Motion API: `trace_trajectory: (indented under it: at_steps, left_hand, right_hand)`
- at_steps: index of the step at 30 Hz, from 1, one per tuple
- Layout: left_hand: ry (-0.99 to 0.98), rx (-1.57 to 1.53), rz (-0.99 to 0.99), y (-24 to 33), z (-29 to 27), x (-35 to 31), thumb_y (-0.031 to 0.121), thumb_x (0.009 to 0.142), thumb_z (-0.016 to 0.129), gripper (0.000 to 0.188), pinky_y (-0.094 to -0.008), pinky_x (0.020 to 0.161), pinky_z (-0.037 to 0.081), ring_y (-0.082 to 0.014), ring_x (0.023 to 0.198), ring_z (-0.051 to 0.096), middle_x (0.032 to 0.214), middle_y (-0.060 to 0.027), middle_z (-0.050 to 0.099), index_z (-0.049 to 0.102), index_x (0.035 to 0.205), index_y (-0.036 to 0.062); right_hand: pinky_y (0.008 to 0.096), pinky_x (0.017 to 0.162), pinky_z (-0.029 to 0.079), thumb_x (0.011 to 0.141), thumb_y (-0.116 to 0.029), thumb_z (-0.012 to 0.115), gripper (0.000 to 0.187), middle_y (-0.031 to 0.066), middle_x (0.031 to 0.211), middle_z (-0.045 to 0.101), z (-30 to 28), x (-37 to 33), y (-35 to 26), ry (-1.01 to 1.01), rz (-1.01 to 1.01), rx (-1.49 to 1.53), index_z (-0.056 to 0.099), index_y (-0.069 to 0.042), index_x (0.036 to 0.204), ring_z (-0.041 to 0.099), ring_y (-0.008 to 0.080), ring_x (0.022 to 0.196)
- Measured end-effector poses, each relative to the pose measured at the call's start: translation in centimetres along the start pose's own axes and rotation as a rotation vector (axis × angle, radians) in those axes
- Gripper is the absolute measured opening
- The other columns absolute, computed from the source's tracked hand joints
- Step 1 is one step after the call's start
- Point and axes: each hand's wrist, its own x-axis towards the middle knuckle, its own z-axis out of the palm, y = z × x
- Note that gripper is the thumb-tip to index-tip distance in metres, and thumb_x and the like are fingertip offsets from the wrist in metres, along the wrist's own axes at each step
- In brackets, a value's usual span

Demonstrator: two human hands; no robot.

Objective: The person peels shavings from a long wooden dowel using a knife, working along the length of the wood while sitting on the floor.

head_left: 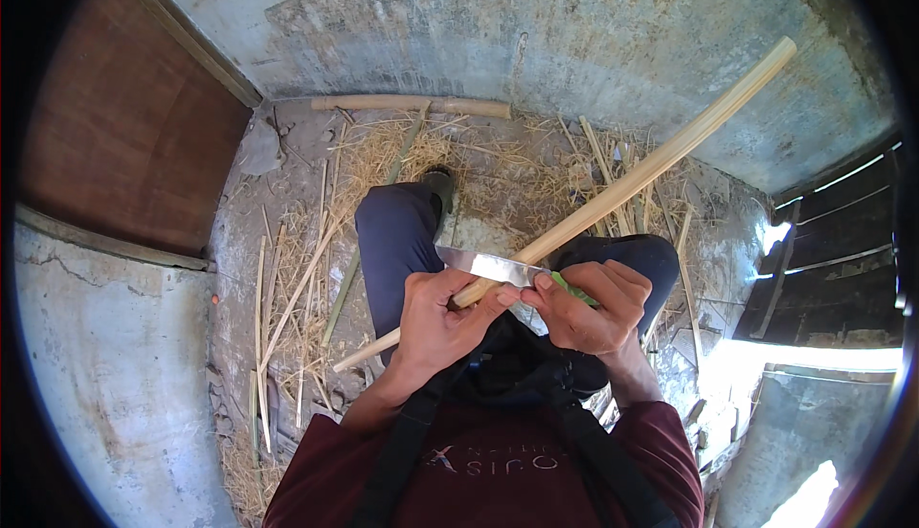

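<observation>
A long pale wooden pole [661, 161] slants from my lap up to the far right. My left hand [436, 325] is closed around its near end. My right hand [592, 310] grips a knife by its green handle [572, 289]. The knife's shiny blade [486, 266] points left and lies across the pole, just beyond my left fingers. Both hands' fingertips come close together beneath the blade. A thinner pale stick [366, 350] shows left of my left wrist; whether it joins the pole is hidden by my hand.
Straw-like shavings [383, 153] and several thin strips [308, 289] litter the floor between my legs and the walls. A bamboo length [412, 104] lies along the stained far wall [536, 25]. A brown door panel [124, 112] stands left, dark slats [823, 260] right.
</observation>
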Motion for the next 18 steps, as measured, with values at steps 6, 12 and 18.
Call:
trace_trajectory:
  at_steps: [6, 12, 18]
  left_hand:
    - [0.015, 0.103, -0.053, -0.4, -0.9, -0.2, 0.02, 0.096, 0.088, 0.035, -0.03, 0.048, 0.032, -0.0051, 0.054, 0.038, 0.056, -0.0007, 0.046, 0.066, 0.078, -0.0006]
    - [-0.036, 0.072, -0.152, -0.6, -1.4, -1.2, 0.021, 0.1, 0.083, 0.03, -0.03, 0.047, 0.029, -0.0047, 0.053, 0.035, 0.058, -0.0004, 0.042, 0.066, 0.085, 0.0006]
    - [-0.159, 0.015, -0.134, 1.5, -2.0, -0.4, 0.014, 0.107, 0.071, 0.014, -0.0289, 0.05, 0.033, -0.0062, 0.053, 0.044, 0.067, -0.002, 0.057, 0.07, 0.109, -0.0003]
  right_hand:
    - [0.0301, 0.046, 0.039, 0.081, -0.019, 0.096, 0.024, 0.001, 0.069, 0.062, -1.3, 1.0, 2.1, 0.201, 0.072, -0.147, 0.077, -0.012, 0.092, 0.055, 0.0142, 0.05]
    - [0.0322, 0.043, 0.041, 0.077, -0.013, 0.097, 0.025, 0.0049, 0.065, 0.063, -1.3, 1.4, 2.9, 0.164, 0.204, 0.023, 0.074, -0.007, 0.083, 0.058, 0.0184, 0.049]
    - [0.0316, 0.043, 0.04, 0.077, -0.017, 0.097, 0.025, 0.0025, 0.068, 0.063, 0.4, -0.1, 1.1, 0.039, 0.16, 0.135, 0.078, -0.01, 0.09, 0.057, 0.0178, 0.048]
